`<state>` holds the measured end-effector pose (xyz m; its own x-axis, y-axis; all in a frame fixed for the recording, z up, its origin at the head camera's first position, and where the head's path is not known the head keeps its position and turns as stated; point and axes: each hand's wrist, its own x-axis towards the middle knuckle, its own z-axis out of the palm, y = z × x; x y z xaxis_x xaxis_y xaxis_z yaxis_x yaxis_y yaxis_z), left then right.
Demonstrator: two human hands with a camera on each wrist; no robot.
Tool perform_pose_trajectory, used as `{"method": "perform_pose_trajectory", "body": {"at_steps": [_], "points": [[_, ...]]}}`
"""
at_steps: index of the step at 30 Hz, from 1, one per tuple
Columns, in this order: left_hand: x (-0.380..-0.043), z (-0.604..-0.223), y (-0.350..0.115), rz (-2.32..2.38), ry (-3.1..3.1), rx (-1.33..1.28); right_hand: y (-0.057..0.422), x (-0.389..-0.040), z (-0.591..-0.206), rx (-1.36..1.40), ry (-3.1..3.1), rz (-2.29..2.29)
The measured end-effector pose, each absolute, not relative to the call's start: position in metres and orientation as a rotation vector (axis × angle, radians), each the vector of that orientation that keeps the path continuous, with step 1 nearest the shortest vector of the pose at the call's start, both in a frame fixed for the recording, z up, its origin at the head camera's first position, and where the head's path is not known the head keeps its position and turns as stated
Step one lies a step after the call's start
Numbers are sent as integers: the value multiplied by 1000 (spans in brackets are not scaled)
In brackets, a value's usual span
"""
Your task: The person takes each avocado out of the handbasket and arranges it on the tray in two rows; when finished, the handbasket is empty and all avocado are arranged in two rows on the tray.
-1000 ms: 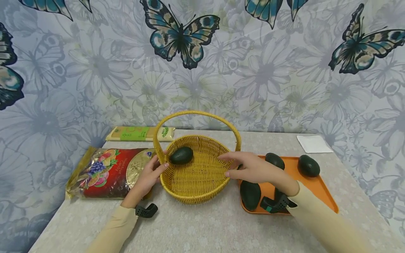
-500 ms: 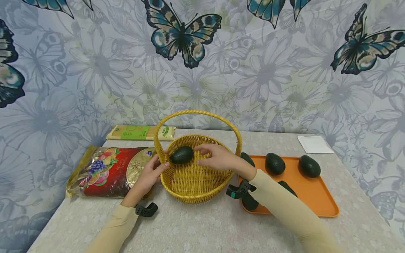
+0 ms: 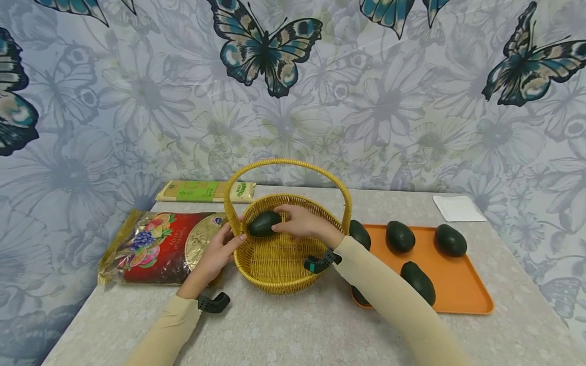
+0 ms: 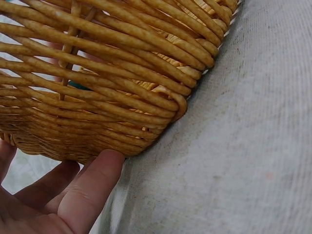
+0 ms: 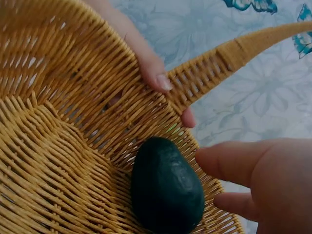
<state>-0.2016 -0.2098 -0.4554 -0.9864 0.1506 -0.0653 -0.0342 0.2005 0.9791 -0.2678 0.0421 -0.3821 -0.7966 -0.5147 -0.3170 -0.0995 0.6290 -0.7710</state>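
Note:
A yellow wicker basket [image 3: 270, 264] with a tall hoop handle stands in the middle of the table. One dark green avocado [image 3: 264, 224] lies inside it, against the left wall. My left hand [image 3: 218, 252] holds the basket's left rim near the handle's foot; in the right wrist view its thumb [image 5: 157, 75] lies over the rim and a fingertip shows outside. Reaching over the basket, my right hand [image 3: 302, 222] has its fingers extended right at the avocado's side. Whether they touch it is unclear; they are not wrapped around it.
To the right an orange tray [image 3: 462, 279] bears several avocados, partly hidden by the right sleeve. A red candy bag [image 3: 160, 249] lies left of the basket, with a green-labelled pack [image 3: 197, 191] behind. A white square [image 3: 459, 208] lies at the back right.
My right hand has moved left from over the basket's right rim to the avocado inside. The left hand keeps its hold on the rim, and the avocado stays in place.

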Motion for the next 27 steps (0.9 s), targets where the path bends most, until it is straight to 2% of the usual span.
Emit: {"method": "perform_pose_trajectory", "body": {"at_steps": [27], "points": [[-202,-456,-210,1893,2308,143,12,-273,-393,-540,2327,-1033]]}}
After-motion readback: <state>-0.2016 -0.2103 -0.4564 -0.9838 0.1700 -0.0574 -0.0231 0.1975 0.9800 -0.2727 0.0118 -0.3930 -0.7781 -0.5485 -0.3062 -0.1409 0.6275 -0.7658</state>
